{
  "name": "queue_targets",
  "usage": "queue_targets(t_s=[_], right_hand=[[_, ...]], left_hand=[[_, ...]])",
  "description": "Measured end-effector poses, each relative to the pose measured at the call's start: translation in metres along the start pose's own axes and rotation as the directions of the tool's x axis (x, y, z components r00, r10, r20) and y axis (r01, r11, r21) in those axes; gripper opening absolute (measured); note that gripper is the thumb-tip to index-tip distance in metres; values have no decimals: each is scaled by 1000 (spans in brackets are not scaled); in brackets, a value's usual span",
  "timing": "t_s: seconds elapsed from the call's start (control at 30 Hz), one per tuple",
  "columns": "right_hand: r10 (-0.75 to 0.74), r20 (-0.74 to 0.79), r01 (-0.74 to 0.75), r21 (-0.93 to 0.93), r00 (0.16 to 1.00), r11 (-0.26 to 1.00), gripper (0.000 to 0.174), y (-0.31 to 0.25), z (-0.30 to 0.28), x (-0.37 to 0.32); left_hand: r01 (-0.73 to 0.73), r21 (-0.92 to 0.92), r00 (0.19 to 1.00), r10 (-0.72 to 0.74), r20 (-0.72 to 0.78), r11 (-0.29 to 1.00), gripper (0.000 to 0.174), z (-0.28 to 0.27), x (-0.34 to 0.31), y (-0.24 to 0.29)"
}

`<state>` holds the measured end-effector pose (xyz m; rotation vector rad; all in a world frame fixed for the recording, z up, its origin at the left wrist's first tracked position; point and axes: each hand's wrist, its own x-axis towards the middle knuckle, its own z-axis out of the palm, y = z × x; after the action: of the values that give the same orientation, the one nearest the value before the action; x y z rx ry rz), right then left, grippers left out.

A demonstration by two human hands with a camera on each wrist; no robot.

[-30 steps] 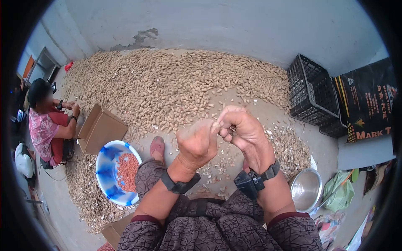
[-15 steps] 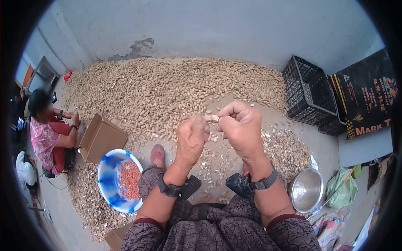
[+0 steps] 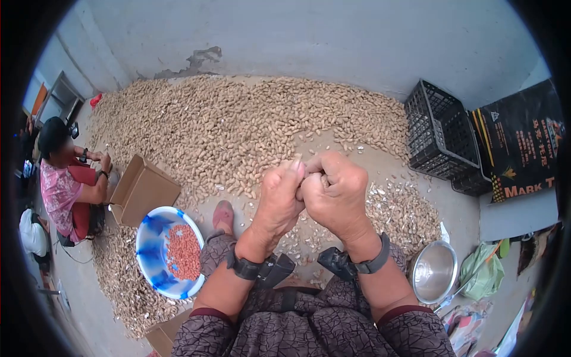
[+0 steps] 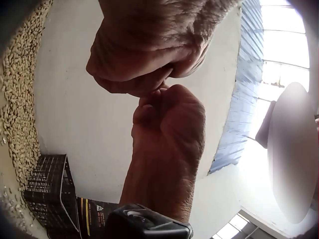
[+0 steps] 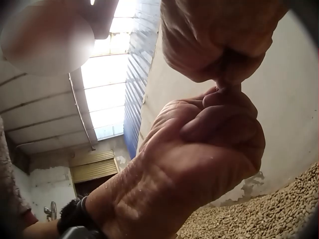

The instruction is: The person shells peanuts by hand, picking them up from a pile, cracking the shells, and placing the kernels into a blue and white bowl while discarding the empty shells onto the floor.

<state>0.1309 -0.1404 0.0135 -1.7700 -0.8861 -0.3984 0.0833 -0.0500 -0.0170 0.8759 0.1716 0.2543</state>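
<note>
She sits on the floor with both fists brought together above her knees. The left hand [image 3: 278, 199] and right hand [image 3: 336, 193] are each curled tight, thumbs and forefingers meeting knuckle to knuckle. Between them I take it she pinches a peanut [image 5: 228, 85], of which only a pale sliver shows from the right wrist. To crack it cleanly, I'd say the thumbs should press along the seam rather than crush the middle. The hands would also do well to stay low over her lap, so the kernels can go to the blue bowl [image 3: 148, 229] by her left knee and the husk falls with the empty shells [image 3: 398, 211] on her right. The big heap of unshelled peanuts [image 3: 250, 125] lies ahead along the wall, within reach. Whether the shell has split yet I can't tell, since the fingers cover it from above and both wrist views show mostly the backs of the hands. What's inside the steel bowl [image 3: 434, 271] doesn't read, and the black sack [image 3: 523, 149] beside the crate [image 3: 440, 128] is cut off at the edge.
</note>
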Motion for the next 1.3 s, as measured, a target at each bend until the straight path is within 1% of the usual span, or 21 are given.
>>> queue_targets(t_s=[0.03,0.07,0.13,0.2,0.27,0.3,0.33,0.4,0.43,0.53,0.57,0.6,0.67,0.77,0.83,1.0,1.07,1.17,1.23,1.27,1.3], right_hand=[[86,20,-88,112,996,990,7,0,0,1],[170,49,-177,219,984,960,6,-1,0,2],[194,51,-201,214,980,956,7,-8,-7,7],[217,50,-222,209,975,952,8,-4,-11,12],[338,153,-370,357,929,858,8,8,-12,16],[385,198,-433,461,901,775,11,7,-16,18],[381,201,-430,460,903,777,11,7,-20,22],[544,152,-555,397,825,731,15,7,-30,29],[507,55,-499,294,860,815,16,11,-31,28],[488,158,-513,238,858,825,16,13,-37,27],[517,317,-599,282,795,749,17,7,-43,28],[514,317,-596,282,797,752,17,5,-41,26],[489,422,-636,362,763,681,18,0,-35,24],[489,484,-677,377,726,633,15,1,-30,23],[496,514,-706,391,699,590,14,1,-27,22],[468,610,-768,482,639,421,14,5,-22,22],[462,602,-758,486,651,435,13,5,-19,20],[449,588,-739,513,673,436,11,6,-17,19],[441,584,-732,534,681,423,10,6,-17,19],[456,547,-712,527,702,465,8,4,-16,20],[466,510,-691,516,723,506,7,3,-16,21]], left_hand=[[31,-96,999,-30,15,995,24,0,-1,-1],[32,-97,999,-31,12,995,24,-1,-3,2],[77,-58,993,-72,89,995,22,1,-8,11],[97,-101,991,-87,97,990,22,8,-11,8],[119,-142,989,-104,109,983,23,7,-12,6],[161,-185,972,-122,203,970,24,1,-10,5],[202,-224,946,-132,295,953,25,-2,-8,4],[175,-220,954,-111,279,960,25,-4,-8,5],[156,-214,960,-97,264,964,26,-4,-8,5],[119,-221,966,-62,249,968,25,-7,-7,9],[115,-221,967,-58,250,968,25,-8,-7,9],[74,-209,974,-25,227,975,23,-8,-6,10],[27,-197,978,15,206,980,22,-9,-5,9],[-41,-231,986,78,151,972,22,-12,-5,7],[-118,-165,989,130,67,979,20,-12,-5,4],[-251,24,968,252,-7,968,19,-11,-7,4],[-287,95,956,292,-41,953,19,-10,-9,6],[-286,162,955,295,-32,944,19,-11,-11,8],[-313,273,945,327,-6,909,19,-11,-11,10],[-314,273,945,328,-7,910,19,-10,-11,11],[-307,368,944,330,1,878,20,-8,-10,13]])
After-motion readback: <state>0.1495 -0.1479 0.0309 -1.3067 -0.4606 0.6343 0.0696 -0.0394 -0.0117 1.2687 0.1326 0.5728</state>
